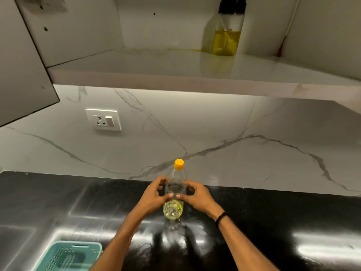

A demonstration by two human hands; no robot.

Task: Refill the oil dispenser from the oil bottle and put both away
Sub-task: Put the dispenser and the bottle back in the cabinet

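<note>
At lower centre of the frame, the clear plastic oil bottle with an orange screw cap point(174, 192) stood upright on the glossy black countertop point(58, 202), a shallow layer of yellow oil in its base. The left hand point(154, 196) and right hand point(197, 195) gripped its mid-body from opposite sides, fingers curled round it. At upper right, the clear black-lidded oil dispenser point(228, 28), about half full, stood on the white marble shelf point(136, 69); a teal plastic basket point(68, 257) sat at lower left.

Both arms reaching forward, left hand point(154, 196) and right hand point(197, 196) curled round the oil bottle point(176, 176), thumbs nearly touching
</note>
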